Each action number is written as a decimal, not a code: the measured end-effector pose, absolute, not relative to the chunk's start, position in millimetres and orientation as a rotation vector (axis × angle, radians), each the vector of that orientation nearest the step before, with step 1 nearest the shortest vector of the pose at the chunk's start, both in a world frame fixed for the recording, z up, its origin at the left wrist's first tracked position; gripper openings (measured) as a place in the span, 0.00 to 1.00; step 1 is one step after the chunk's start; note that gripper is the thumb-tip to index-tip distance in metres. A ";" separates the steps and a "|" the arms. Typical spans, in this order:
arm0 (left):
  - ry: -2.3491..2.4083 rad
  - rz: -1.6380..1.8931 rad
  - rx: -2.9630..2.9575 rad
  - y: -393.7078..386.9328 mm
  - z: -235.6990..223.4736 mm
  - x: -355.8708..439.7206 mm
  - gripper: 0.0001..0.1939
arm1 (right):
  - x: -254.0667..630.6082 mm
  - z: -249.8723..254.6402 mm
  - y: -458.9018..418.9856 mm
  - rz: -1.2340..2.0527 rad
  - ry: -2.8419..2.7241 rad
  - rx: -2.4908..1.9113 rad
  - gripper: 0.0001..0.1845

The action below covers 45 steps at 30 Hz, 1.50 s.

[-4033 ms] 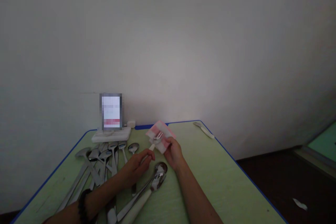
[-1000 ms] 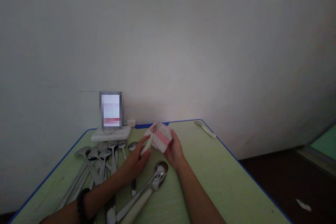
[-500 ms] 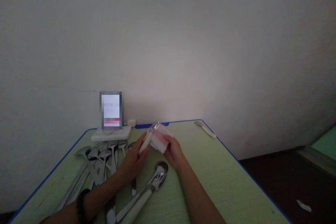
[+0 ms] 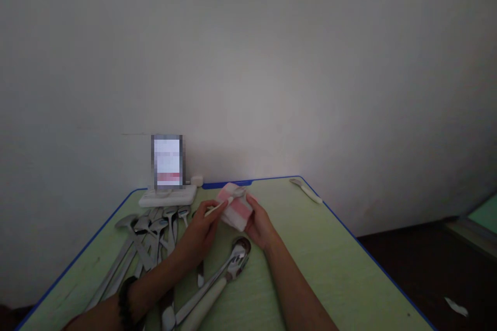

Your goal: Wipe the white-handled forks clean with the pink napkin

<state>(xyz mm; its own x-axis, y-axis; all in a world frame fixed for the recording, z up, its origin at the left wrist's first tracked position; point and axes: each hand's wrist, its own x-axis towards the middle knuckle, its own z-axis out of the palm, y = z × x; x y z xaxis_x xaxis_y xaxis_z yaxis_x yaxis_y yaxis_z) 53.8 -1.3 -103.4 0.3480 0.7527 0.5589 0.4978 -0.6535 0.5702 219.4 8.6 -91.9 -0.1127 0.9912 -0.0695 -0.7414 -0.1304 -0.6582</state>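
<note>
My left hand (image 4: 202,230) is closed round the pale handle of a fork (image 4: 220,207), whose metal head lies against a folded pink and white cloth (image 4: 237,213). The cloth is gripped along its right side by my right hand (image 4: 259,221). Just below my hands, a metal spoon (image 4: 241,243) and a pale-handled fork (image 4: 209,297) lie together on the table. Left of my left forearm is a spread of several metal spoons and other utensils (image 4: 145,240), partly covered by the arm.
The green table (image 4: 310,258) has a blue edge and stands against a grey wall. At its back left, a blurred lit screen (image 4: 168,161) rests on a white base (image 4: 169,196), with a small white block (image 4: 196,181) beside it. A pale-handled utensil (image 4: 306,191) lies near the back right corner.
The fork in my left hand has tilted down to the right, and its head now lies over the cloth. My right hand has spread more of the cloth beneath it.
</note>
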 end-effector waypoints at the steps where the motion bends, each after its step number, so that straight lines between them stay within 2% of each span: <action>1: 1.094 1.193 2.321 -1.7 -103.7 54.5 0.22 | 219.0 -92.7 9.0 1.612 -0.571 -0.606 0.13; 16: 1.016 1.076 2.301 -3.3 -96.7 55.0 0.21 | 220.7 -96.8 13.8 1.520 -0.552 -0.599 0.14; 28: 1.004 1.234 2.058 -4.2 -93.9 57.7 0.11 | 217.3 -95.0 8.2 1.542 -0.653 -0.632 0.17; 31: 0.997 1.171 1.979 -6.7 -91.4 59.3 0.12 | 217.8 -94.5 9.4 1.511 -0.618 -0.634 0.18; 36: 1.031 0.939 1.947 -11.8 -86.4 60.2 0.20 | 218.2 -94.7 8.3 1.506 -0.634 -0.647 0.17; 45: 1.138 0.938 1.929 -12.1 -82.5 60.9 0.18 | 217.1 -95.4 4.8 1.592 -0.762 -0.651 0.19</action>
<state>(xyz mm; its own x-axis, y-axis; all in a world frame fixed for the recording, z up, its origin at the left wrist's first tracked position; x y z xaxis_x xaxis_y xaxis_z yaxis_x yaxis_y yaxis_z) 60.9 -12.1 -82.5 0.3522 0.9067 0.2319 0.4013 -0.3701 0.8378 217.1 4.8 -95.4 -0.1489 0.9888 0.0036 -0.6230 -0.0910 -0.7769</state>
